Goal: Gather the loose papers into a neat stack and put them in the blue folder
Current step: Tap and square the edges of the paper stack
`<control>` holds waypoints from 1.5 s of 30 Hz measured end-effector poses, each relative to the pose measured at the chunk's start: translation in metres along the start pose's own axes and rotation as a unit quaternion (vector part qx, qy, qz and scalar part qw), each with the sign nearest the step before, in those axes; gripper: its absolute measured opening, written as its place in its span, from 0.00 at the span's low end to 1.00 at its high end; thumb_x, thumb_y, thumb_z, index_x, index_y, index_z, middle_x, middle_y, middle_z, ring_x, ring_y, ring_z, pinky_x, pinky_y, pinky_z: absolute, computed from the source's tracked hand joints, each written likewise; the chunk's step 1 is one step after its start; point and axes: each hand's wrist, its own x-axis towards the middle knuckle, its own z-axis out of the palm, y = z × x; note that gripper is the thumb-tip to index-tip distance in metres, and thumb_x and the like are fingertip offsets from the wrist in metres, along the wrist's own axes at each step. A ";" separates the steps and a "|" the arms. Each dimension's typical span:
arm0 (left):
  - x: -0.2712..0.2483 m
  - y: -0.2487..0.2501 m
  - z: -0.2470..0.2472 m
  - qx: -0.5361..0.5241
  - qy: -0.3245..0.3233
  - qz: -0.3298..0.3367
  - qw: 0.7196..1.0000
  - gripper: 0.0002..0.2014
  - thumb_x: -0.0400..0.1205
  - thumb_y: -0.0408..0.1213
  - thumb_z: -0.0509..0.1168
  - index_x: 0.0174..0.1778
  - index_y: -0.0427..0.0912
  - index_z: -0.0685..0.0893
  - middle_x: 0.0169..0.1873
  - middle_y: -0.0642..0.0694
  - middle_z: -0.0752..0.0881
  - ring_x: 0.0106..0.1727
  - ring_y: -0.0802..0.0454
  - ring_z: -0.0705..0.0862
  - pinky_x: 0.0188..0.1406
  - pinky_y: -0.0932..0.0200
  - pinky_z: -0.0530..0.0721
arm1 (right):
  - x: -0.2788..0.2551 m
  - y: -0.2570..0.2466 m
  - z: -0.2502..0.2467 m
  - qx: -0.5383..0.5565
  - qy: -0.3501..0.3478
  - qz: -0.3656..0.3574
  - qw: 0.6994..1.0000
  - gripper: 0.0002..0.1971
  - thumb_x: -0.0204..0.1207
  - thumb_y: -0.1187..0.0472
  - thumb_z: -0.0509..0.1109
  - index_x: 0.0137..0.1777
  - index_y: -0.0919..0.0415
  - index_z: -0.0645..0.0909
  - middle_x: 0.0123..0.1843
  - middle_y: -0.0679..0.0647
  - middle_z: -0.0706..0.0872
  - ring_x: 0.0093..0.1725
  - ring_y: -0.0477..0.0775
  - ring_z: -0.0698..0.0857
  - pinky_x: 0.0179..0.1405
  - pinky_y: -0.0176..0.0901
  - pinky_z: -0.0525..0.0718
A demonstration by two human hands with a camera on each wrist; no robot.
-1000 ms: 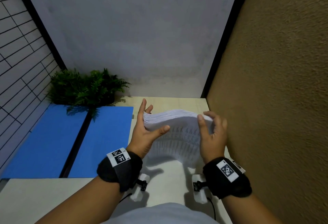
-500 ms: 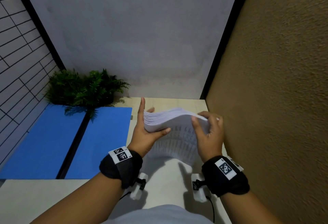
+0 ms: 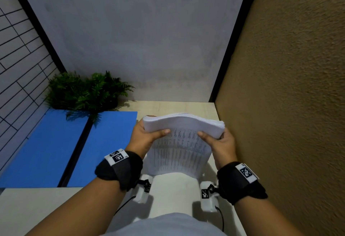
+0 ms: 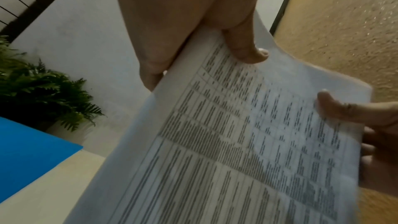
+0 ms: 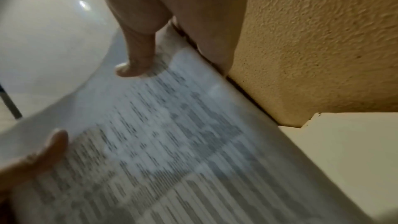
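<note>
A thick stack of printed papers [image 3: 179, 148] stands on its lower edge on the pale table [image 3: 173, 185], its top bowed toward me. My left hand [image 3: 147, 134] grips the stack's upper left side, thumb on the printed face, fingers behind. My right hand [image 3: 216, 138] grips the upper right side the same way. The left wrist view shows the papers [image 4: 247, 142] with my left thumb [image 4: 247, 47] across the sheet; the right wrist view shows the papers [image 5: 172, 142] blurred. The blue folder [image 3: 56, 148] lies open flat on the table to the left.
A green fern plant [image 3: 85, 90] stands at the back left, its fronds hanging over the folder's far edge. A rough tan wall [image 3: 280, 105] runs close along the right of the stack. A grey wall [image 3: 140, 39] closes the back.
My left fingers, straight up a second ago, have closed round the stack's left edge. Both hands have squared the sheets and the stack's top edge now looks more even.
</note>
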 end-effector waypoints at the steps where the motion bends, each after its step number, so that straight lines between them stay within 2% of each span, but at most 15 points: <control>1: 0.000 -0.004 -0.001 0.003 -0.002 -0.001 1.000 0.35 0.60 0.41 0.85 0.63 0.41 0.82 0.55 0.43 0.90 0.56 0.49 0.89 0.51 0.52 0.88 | -0.003 0.004 0.000 -0.008 -0.005 0.008 1.000 0.27 0.58 0.63 0.85 0.57 0.49 0.81 0.55 0.53 0.88 0.57 0.57 0.87 0.56 0.59 0.87; 5: -0.005 -0.015 0.003 -0.024 -0.012 -0.030 0.999 0.42 0.55 0.42 0.86 0.67 0.44 0.80 0.57 0.43 0.90 0.59 0.46 0.89 0.49 0.53 0.89 | -0.010 0.019 0.003 -0.002 -0.061 0.066 0.996 0.40 0.48 0.60 0.89 0.64 0.55 0.79 0.58 0.58 0.89 0.60 0.62 0.87 0.56 0.63 0.88; 11: -0.008 -0.015 0.001 -0.033 -0.013 -0.046 0.998 0.38 0.57 0.40 0.87 0.64 0.46 0.82 0.56 0.44 0.91 0.58 0.47 0.89 0.47 0.53 0.89 | -0.009 0.014 0.002 -0.007 -0.061 0.048 0.997 0.40 0.45 0.56 0.90 0.62 0.54 0.80 0.58 0.55 0.89 0.59 0.58 0.88 0.55 0.61 0.89; 13: -0.010 -0.017 0.004 -0.045 -0.014 -0.052 0.998 0.36 0.59 0.39 0.86 0.65 0.43 0.83 0.55 0.43 0.91 0.58 0.45 0.89 0.45 0.56 0.89 | -0.010 0.015 0.002 -0.003 -0.092 0.068 0.993 0.36 0.50 0.64 0.88 0.62 0.59 0.81 0.57 0.59 0.90 0.58 0.60 0.88 0.57 0.62 0.88; 16: -0.013 -0.020 0.008 -0.018 0.000 -0.060 0.998 0.28 0.67 0.36 0.83 0.63 0.41 0.85 0.54 0.43 0.91 0.59 0.44 0.87 0.49 0.57 0.85 | -0.005 0.022 0.002 -0.040 -0.035 0.103 0.993 0.25 0.56 0.71 0.85 0.54 0.62 0.85 0.53 0.60 0.90 0.57 0.63 0.88 0.59 0.62 0.87; 19: -0.010 -0.019 0.003 0.002 0.010 -0.068 0.998 0.30 0.66 0.34 0.83 0.64 0.40 0.83 0.57 0.43 0.89 0.63 0.41 0.85 0.56 0.52 0.85 | -0.002 0.017 0.006 -0.093 -0.015 0.085 0.992 0.12 0.65 0.69 0.81 0.48 0.61 0.86 0.47 0.56 0.90 0.54 0.61 0.88 0.50 0.49 0.88; 21: -0.007 -0.012 -0.005 0.067 0.069 0.003 0.995 0.41 0.62 0.34 0.85 0.71 0.44 0.74 0.64 0.45 0.82 0.69 0.44 0.80 0.66 0.49 0.82 | 0.000 0.006 0.008 -0.145 0.000 0.040 0.989 0.08 0.69 0.67 0.78 0.47 0.58 0.87 0.45 0.55 0.90 0.49 0.56 0.88 0.42 0.42 0.85; 24: -0.006 0.013 -0.012 0.242 0.114 0.185 0.945 0.53 0.61 0.40 0.85 0.79 0.57 0.63 0.72 0.52 0.68 0.75 0.55 0.67 0.74 0.63 0.69 | 0.002 -0.016 0.011 -0.241 -0.005 -0.029 0.970 0.05 0.70 0.64 0.76 0.41 0.52 0.87 0.40 0.51 0.90 0.44 0.55 0.89 0.44 0.49 0.88; 27: -0.001 0.034 -0.004 0.329 -0.005 0.222 0.918 0.35 0.63 0.48 0.82 0.68 0.61 0.78 0.64 0.57 0.80 0.68 0.52 0.77 0.72 0.52 0.76 | -0.001 -0.033 0.024 -0.385 -0.060 -0.110 0.914 0.02 0.71 0.59 0.76 0.42 0.51 0.87 0.37 0.50 0.90 0.40 0.55 0.87 0.40 0.47 0.86; 30: 0.000 0.032 0.001 0.227 -0.017 0.120 0.966 0.07 0.68 0.40 0.78 0.38 0.46 0.88 0.35 0.53 0.89 0.40 0.55 0.85 0.46 0.53 0.84 | -0.006 -0.038 0.033 -0.448 -0.081 -0.156 0.876 0.07 0.70 0.54 0.76 0.33 0.47 0.81 0.32 0.48 0.87 0.37 0.55 0.85 0.32 0.43 0.77; 33: -0.008 0.018 -0.008 0.125 0.016 0.069 0.990 0.04 0.73 0.33 0.77 0.37 0.41 0.88 0.34 0.48 0.87 0.35 0.56 0.83 0.39 0.62 0.81 | -0.002 -0.035 0.019 -0.454 -0.073 -0.122 0.879 0.09 0.64 0.46 0.78 0.36 0.48 0.84 0.32 0.48 0.88 0.36 0.53 0.86 0.34 0.45 0.82; 36: -0.011 0.002 -0.029 0.038 0.065 0.025 0.997 0.05 0.74 0.31 0.76 0.42 0.45 0.89 0.37 0.47 0.91 0.35 0.54 0.88 0.41 0.58 0.86 | 0.008 -0.027 -0.015 -0.490 -0.050 -0.062 0.868 0.16 0.58 0.43 0.81 0.36 0.54 0.85 0.32 0.50 0.88 0.36 0.56 0.87 0.35 0.49 0.85; 38: -0.010 -0.005 -0.041 0.003 0.078 0.000 0.997 0.06 0.75 0.31 0.75 0.46 0.42 0.89 0.40 0.43 0.92 0.38 0.50 0.90 0.42 0.53 0.88 | 0.010 -0.021 -0.037 -0.455 -0.008 -0.024 0.890 0.17 0.53 0.44 0.84 0.34 0.53 0.85 0.30 0.50 0.87 0.35 0.57 0.87 0.35 0.53 0.86; 41: -0.010 -0.014 -0.048 -0.043 0.085 -0.015 0.995 0.07 0.77 0.30 0.74 0.49 0.39 0.88 0.42 0.42 0.92 0.39 0.49 0.91 0.39 0.54 0.89 | 0.007 -0.015 -0.055 -0.231 0.023 0.034 0.972 0.16 0.46 0.54 0.89 0.32 0.49 0.86 0.31 0.46 0.87 0.37 0.56 0.85 0.40 0.53 0.84; 45: -0.012 -0.021 -0.038 -0.052 0.079 -0.011 0.995 0.07 0.78 0.28 0.71 0.52 0.37 0.87 0.41 0.45 0.92 0.38 0.54 0.91 0.39 0.60 0.89 | 0.004 0.016 -0.059 -0.032 0.017 0.103 0.994 0.49 0.34 0.52 0.92 0.62 0.64 0.84 0.59 0.58 0.89 0.62 0.60 0.85 0.64 0.58 0.83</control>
